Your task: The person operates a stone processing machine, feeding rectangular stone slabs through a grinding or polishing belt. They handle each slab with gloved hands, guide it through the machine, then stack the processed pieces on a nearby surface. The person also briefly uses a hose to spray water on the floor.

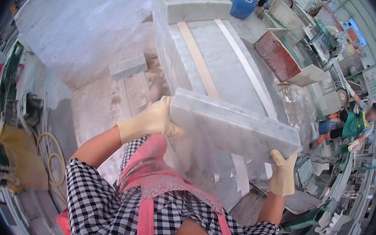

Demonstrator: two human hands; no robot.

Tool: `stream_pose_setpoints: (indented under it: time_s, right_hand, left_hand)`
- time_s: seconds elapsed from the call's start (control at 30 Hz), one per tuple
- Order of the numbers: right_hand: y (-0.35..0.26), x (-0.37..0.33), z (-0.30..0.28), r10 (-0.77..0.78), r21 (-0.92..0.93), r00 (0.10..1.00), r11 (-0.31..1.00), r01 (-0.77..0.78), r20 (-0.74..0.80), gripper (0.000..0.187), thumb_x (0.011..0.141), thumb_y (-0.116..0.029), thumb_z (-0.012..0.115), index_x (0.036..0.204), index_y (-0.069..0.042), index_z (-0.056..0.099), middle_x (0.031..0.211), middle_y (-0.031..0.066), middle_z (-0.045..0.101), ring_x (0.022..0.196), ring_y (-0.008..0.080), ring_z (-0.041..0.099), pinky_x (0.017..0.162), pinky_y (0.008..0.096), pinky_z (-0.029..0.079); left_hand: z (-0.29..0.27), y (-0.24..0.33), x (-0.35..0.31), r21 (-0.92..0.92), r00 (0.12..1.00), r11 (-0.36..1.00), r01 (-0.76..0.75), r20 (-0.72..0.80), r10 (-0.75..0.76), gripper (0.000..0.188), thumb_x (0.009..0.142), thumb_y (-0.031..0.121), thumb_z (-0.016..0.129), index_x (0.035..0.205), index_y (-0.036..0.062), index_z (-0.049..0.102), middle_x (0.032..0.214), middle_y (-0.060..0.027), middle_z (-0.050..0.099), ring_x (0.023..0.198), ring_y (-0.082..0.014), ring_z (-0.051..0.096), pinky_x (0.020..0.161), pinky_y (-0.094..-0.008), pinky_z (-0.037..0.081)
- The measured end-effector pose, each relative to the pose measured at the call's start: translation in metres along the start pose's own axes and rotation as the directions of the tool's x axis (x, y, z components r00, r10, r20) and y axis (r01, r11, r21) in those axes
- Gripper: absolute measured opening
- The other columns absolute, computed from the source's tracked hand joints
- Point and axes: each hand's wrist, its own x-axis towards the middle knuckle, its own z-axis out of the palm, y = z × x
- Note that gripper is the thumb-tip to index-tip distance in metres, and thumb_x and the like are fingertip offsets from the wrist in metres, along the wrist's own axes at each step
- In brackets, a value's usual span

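Between my two hands I hold a long pale grey stone slab (231, 124), tilted with its right end nearer to me. My left hand (152, 120), in a cream rubber glove, grips the slab's left end. At the right end my right hand (284, 168), gloved the same way, has its thumb on the slab's face; its other fingers are mostly hidden. Beyond the slab stands a stack of similar stone (216, 60) with a tan strip (198, 60) and a white strip (246, 66) laid across it. A smaller stone block (129, 66) lies to the left.
A large pale stone block (84, 28) fills the far left. A blue barrel (244, 3) stands near a person at the far right. Another person in a green apron (354, 123) works at the right, by machinery. A yellow hose (49, 153) coils at the left.
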Motion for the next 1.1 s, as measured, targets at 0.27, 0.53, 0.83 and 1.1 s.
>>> stream_pose_setpoints:
  time_s: [0.27, 0.53, 0.83, 1.1]
  right_hand:
    - [0.017, 0.241, 0.081, 0.093, -0.222, 0.972, 0.974, -0.044, 0.218, 0.086, 0.066, -0.021, 0.094, 0.138, 0.002, 0.052, 0.128, 0.0115, 0.065, 0.117, 0.0218, 0.062, 0.097, 0.0353, 0.051]
    - [0.055, 0.456, 0.159, -0.153, -0.514, 0.853, 0.74, 0.433, 0.498, 0.054, 0.071, -0.018, 0.09, 0.116, -0.001, 0.066, 0.113, 0.0119, 0.068, 0.097, 0.021, 0.067, 0.083, 0.0362, 0.055]
    - [0.096, 0.523, 0.184, 0.222, 0.201, 0.772, 0.89, -0.41, 0.595, 0.019, 0.1, -0.012, 0.055, 0.111, 0.001, 0.063, 0.102, 0.0104, 0.066, 0.086, 0.0232, 0.066, 0.067, 0.0385, 0.057]
    - [0.121, 0.529, 0.182, 0.188, 0.185, 0.777, 0.913, -0.364, 0.601, 0.023, 0.098, -0.011, 0.058, 0.119, -0.001, 0.061, 0.11, 0.0107, 0.064, 0.094, 0.0275, 0.066, 0.07, 0.0459, 0.06]
  left_hand:
    - [-0.12, -0.031, 0.126, 0.217, 0.927, 0.976, -0.028, -0.361, 0.107, 0.055, 0.061, 0.016, 0.09, 0.111, 0.0022, 0.071, 0.102, -0.0146, 0.075, 0.092, -0.0273, 0.071, 0.085, -0.0372, 0.055]
    - [-0.182, -0.042, 0.216, 0.382, 0.667, 0.905, 0.189, -0.726, 0.167, 0.036, 0.064, 0.013, 0.085, 0.098, 0.0068, 0.072, 0.088, -0.0119, 0.075, 0.086, -0.0333, 0.07, 0.081, -0.0411, 0.056]
    - [-0.171, -0.061, 0.252, 0.487, 0.454, 0.838, 0.246, -0.822, 0.344, 0.05, 0.053, 0.006, 0.09, 0.095, 0.0038, 0.063, 0.083, -0.0144, 0.068, 0.082, -0.0383, 0.064, 0.076, -0.0424, 0.051]
    - [-0.179, -0.011, 0.225, 0.814, 0.569, 0.534, 0.226, -0.556, 0.606, 0.085, 0.057, 0.009, 0.09, 0.136, 0.0068, 0.059, 0.146, -0.0203, 0.051, 0.135, -0.0383, 0.048, 0.115, -0.0481, 0.039]
